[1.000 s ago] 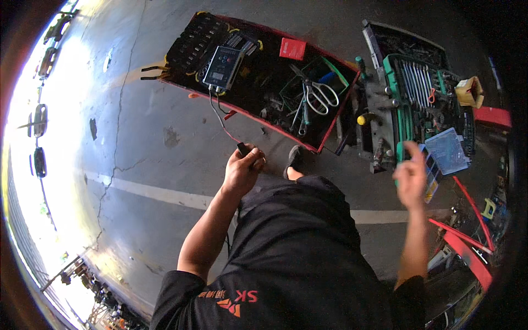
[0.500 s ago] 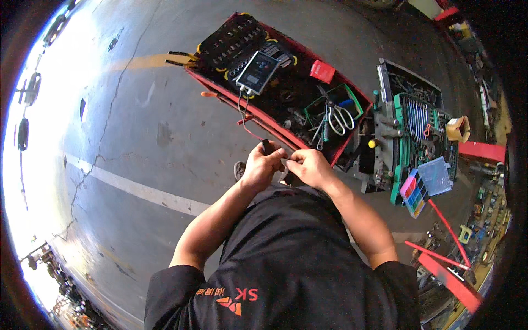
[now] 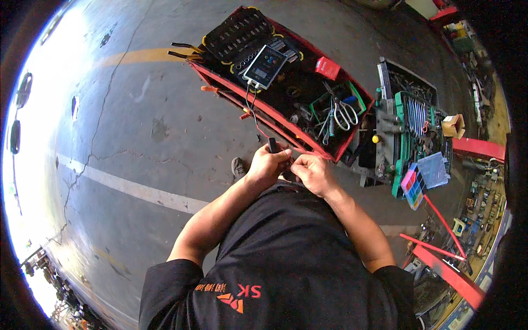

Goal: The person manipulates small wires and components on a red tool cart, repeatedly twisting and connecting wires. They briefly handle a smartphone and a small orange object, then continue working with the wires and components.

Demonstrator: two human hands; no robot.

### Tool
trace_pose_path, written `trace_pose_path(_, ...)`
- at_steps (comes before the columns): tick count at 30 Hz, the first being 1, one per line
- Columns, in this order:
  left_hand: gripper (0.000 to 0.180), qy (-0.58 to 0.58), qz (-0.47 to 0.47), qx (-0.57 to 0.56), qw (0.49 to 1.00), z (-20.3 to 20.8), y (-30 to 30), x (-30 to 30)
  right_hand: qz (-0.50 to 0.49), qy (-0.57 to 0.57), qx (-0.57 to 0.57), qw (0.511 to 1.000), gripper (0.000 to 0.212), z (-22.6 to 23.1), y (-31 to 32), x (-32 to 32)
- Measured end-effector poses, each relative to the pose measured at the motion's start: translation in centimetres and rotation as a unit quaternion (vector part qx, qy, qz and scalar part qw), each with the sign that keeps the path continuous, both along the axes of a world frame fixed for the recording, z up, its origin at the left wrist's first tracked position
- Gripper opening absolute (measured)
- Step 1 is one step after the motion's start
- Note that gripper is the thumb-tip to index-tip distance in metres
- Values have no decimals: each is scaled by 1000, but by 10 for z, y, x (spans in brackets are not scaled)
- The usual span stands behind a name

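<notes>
Close to my body, my left hand (image 3: 267, 166) is closed around a small black stick-like piece (image 3: 273, 145), whose end stands up past the fingers. A thin cable (image 3: 256, 116), reddish toward its near end, runs to that piece from a flat grey box with a dark screen (image 3: 265, 67) on the red tool cart (image 3: 352, 144). My right hand (image 3: 314, 172) pinches right beside the left fingertips. What sits between its fingers is too small and hidden to name.
The cart carries a socket set (image 3: 237, 38), a red box (image 3: 328, 68) and large scissors (image 3: 345, 115). Right of it stand a green wrench case (image 3: 413, 121), a cardboard box (image 3: 453, 126) and a colourful compartment box (image 3: 413, 186). Red metal bars (image 3: 434, 247) lie lower right.
The view has shifted slightly, so the cart sits a little farther right. Both hands stay together, and more of the black piece shows above my left fingers.
</notes>
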State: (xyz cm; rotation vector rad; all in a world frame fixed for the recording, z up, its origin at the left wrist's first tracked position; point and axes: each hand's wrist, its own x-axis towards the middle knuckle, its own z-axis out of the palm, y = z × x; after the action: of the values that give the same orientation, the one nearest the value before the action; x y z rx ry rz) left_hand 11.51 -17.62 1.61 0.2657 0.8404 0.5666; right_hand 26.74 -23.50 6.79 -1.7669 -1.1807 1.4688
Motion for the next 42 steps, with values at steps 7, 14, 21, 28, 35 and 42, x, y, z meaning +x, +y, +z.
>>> trace_pose_path(7,23,-7,-47,-3,999,7,3,-14,-49,32,-1,998,19,-6,-8,-8)
trace_pose_path(14,32,80,15,-44,996,-9,3,-22,-7,-32,54,998,21,-11,-18,2)
trace_pose_path(21,29,39,47,-63,996,-45,33,-18,4,-16,26,1000,26,-16,-25,9)
trace_pose_path(28,23,34,54,-40,997,-49,39,0,13,17,6,1000,27,-21,-27,14)
trace_pose_path(35,12,40,86,13,995,-66,53,-8,11,-62,87,994,24,-32,-29,12)
trace_pose_path(42,28,11,41,7,999,-18,31,27,-16,-61,92,994,21,-39,-35,31)
